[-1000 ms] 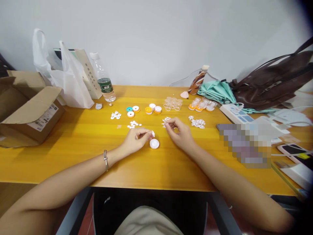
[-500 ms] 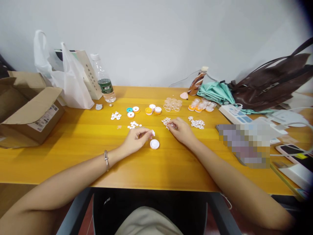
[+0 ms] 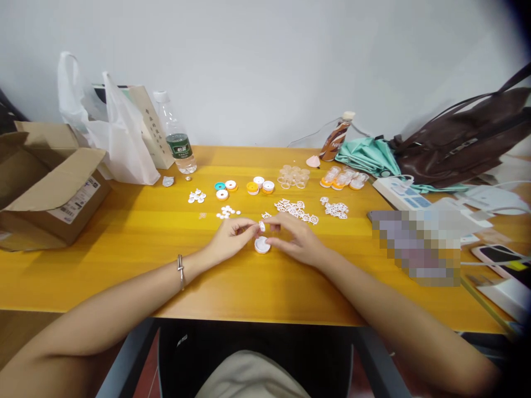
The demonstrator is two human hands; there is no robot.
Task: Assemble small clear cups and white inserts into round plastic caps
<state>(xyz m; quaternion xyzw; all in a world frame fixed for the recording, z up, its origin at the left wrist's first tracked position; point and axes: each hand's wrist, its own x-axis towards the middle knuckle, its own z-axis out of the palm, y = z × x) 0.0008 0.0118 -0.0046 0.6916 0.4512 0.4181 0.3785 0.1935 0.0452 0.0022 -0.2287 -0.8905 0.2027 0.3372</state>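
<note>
On my feed, left hand (image 3: 230, 240) pinches a white part (image 3: 262, 226) midway between front and back edges of the worktop (image 3: 265, 298), right hand (image 3: 302, 241) spread alongside; I judge it light, stiff, slippery, best rim-held.

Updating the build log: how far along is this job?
Done, probably: the clear-topped units with orange bases, which look put together. In hand: the left hand pinches a small white part by a white round base; the right hand is close by, thumb and forefinger apart. Seemingly left: loose white spoked pieces, small white discs. Total unclear.
</note>
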